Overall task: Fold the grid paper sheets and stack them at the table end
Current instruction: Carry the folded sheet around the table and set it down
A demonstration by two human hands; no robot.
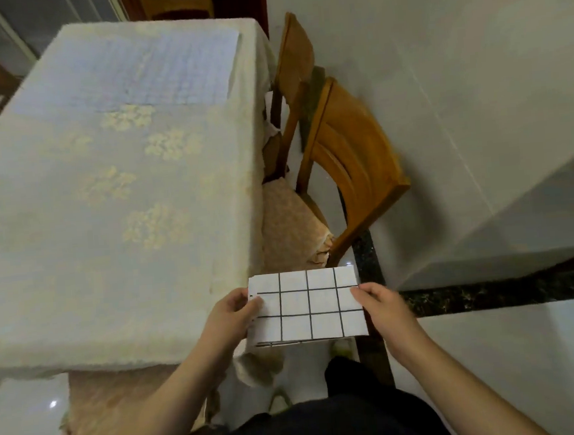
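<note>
A folded white grid paper sheet (307,305) with thick black lines is held in the air just off the table's near right corner. My left hand (233,312) pinches its left edge and my right hand (385,304) pinches its right edge. At the far end of the table (76,268), larger pale grid paper sheets (143,70) lie flat on the cloth, blurred.
The table wears a cream cloth with a pale flower pattern. Two wooden chairs (350,164) stand along its right side next to a white wall. Another cushioned chair seat (121,402) sits under the near edge. A dark stone strip crosses the tiled floor.
</note>
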